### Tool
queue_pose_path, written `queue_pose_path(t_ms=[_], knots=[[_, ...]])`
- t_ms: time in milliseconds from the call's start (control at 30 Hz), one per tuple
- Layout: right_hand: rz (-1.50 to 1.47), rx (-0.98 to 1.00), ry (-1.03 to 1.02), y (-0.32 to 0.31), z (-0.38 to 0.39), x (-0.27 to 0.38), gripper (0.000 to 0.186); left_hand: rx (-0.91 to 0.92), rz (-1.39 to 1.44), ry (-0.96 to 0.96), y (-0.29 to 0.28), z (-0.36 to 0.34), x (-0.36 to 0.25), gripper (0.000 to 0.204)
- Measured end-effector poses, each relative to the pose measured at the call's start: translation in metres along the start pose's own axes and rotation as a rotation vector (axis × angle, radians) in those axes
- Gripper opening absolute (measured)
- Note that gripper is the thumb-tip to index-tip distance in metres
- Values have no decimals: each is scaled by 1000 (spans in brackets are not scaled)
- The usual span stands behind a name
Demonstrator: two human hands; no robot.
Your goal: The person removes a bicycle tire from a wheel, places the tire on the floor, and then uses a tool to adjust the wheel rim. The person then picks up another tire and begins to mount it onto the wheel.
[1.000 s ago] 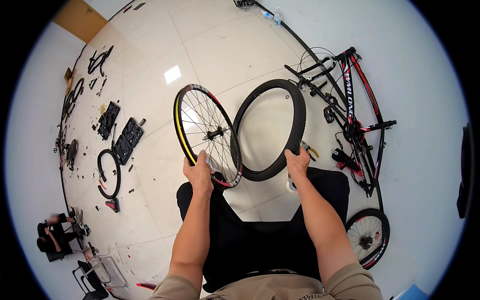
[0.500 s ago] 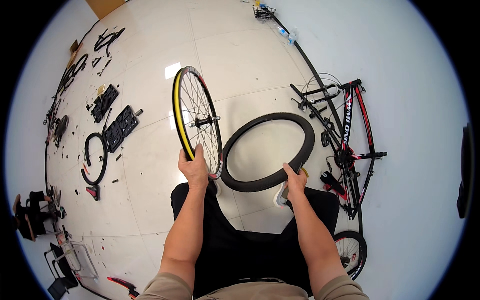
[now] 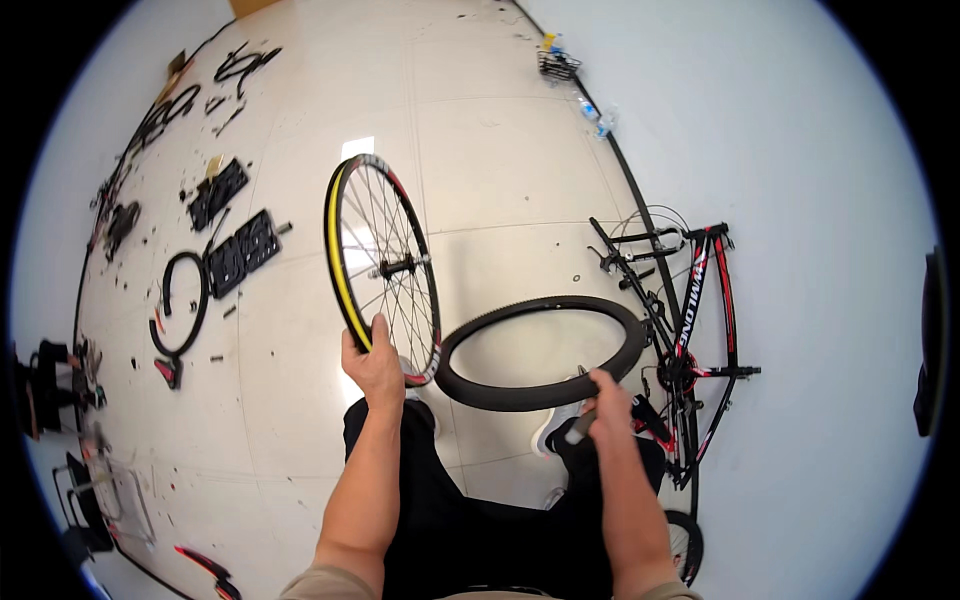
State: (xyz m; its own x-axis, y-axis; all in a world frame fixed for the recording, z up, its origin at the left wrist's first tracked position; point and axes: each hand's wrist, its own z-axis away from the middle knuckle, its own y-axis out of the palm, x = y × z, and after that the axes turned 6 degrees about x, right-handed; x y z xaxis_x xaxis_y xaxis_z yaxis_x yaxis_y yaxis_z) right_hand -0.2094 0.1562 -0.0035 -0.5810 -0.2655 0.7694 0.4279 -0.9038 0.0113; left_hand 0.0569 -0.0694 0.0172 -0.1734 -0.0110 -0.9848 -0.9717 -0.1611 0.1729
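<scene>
My left hand (image 3: pixel 375 372) is closed round the lower rim of a bicycle wheel (image 3: pixel 400 267), thumb on the near side. The wheel stands upright with bare spokes, a black hub and a yellow rim strip, and no tyre on it. To its right, a black knobbly tyre (image 3: pixel 505 398) is tilted in front of my shoes. My right hand (image 3: pixel 610 408) grips the tyre's near right edge. A grey, rounded end of something (image 3: pixel 579 430) sticks out below that hand; its kind is unclear. The tyre's left edge meets or passes close to the wheel.
A black and red bicycle frame (image 3: pixel 700 310) leans along the wall at right, with another wheel (image 3: pixel 685 545) below it. Open black tool cases (image 3: pixel 243 253) and a loose black tyre piece (image 3: pixel 203 310) lie on the left floor. A wire basket (image 3: pixel 558 66) sits far right.
The tyre has tipped flatter and shifted slightly right and down with my right hand. The wheel in my left hand has moved slightly left and down. The whole view has shifted.
</scene>
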Motion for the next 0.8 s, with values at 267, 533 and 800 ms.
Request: queue_pose_path(t_ms=[267,533,800], knots=[[219,66,81,15,7,133,14,-54,-122,-43,18,3,-2,28],[19,162,-132,7,26,282,16,-78,-165,-142,25,-2,1,27],[-247,203,-270,35,-7,303,28,7,-149,-259,33,6,-19,26]])
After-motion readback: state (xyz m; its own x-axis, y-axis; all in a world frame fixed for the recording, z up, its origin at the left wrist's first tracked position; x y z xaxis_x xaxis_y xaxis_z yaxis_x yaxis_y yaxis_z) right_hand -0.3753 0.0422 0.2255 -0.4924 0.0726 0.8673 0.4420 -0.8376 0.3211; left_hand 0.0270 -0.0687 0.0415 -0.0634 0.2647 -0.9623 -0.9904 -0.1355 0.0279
